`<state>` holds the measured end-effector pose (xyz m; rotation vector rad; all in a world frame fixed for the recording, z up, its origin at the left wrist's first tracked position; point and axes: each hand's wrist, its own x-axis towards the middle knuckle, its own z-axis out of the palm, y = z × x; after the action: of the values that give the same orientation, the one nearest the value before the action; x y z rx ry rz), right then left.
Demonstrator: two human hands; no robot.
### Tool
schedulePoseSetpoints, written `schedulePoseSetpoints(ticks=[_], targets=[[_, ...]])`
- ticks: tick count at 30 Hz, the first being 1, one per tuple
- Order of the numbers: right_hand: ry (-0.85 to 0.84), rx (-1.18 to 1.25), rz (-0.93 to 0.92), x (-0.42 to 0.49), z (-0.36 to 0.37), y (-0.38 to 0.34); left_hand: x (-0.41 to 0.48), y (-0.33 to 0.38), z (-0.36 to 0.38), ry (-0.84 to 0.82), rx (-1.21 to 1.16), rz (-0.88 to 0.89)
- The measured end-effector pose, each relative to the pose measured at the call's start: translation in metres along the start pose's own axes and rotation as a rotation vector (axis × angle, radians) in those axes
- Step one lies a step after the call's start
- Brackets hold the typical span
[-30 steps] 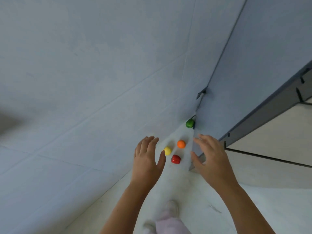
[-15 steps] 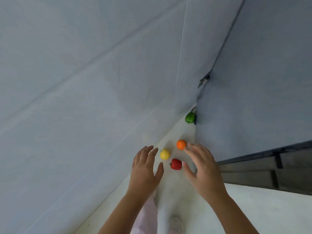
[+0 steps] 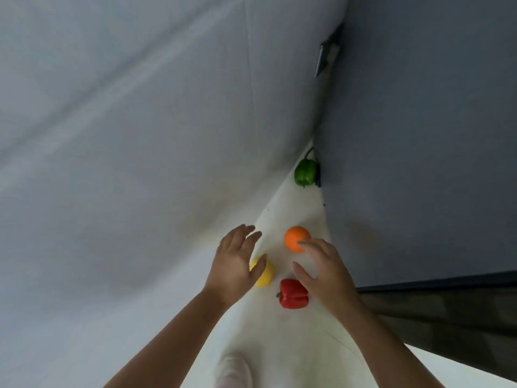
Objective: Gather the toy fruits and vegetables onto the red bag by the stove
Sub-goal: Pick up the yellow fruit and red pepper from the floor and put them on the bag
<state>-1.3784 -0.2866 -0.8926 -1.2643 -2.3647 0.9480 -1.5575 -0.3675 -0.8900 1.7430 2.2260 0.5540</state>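
Note:
Toy produce lies on a pale floor in a narrow corner between grey walls. A green pepper (image 3: 305, 173) sits deepest, against the right wall. An orange (image 3: 296, 238) lies nearer, with the fingertips of my right hand (image 3: 324, 268) over its near right edge. A red pepper (image 3: 293, 294) lies just left of that hand's palm. My left hand (image 3: 234, 264) hovers with spread fingers, its thumb overlapping a yellow fruit (image 3: 264, 274). Neither hand holds anything. The red bag and stove are out of view.
A grey wall (image 3: 126, 163) rises on the left and a darker grey panel (image 3: 419, 149) on the right, with a dark ledge (image 3: 436, 309) below it. My foot in a light shoe (image 3: 233, 369) stands on the floor (image 3: 288, 340) at the bottom.
The view has dropped closer to the floor. Both hands have reached down among the toys: the right now overlaps the orange, the left the yellow fruit.

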Motion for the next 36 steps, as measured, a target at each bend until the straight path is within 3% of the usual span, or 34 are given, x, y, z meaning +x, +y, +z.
schedulePoseSetpoints(ticks=[6, 11, 17, 36], targets=[[-0.108, 0.023, 0.016, -0.004, 0.066, 0.085, 0.009, -0.043, 0.089, -0.053, 0.037, 0.089], [-0.225, 0.025, 0.066, -0.011, 0.106, 0.125, -0.012, -0.065, 0.139, -0.168, 0.019, 0.023], [-0.247, 0.084, 0.121, -0.015, 0.133, 0.136, -0.028, -0.085, 0.164, -0.214, -0.015, -0.103], [-0.385, 0.128, 0.199, -0.032, 0.155, 0.149, -0.014, -0.073, 0.201, -0.289, -0.109, -0.232]])
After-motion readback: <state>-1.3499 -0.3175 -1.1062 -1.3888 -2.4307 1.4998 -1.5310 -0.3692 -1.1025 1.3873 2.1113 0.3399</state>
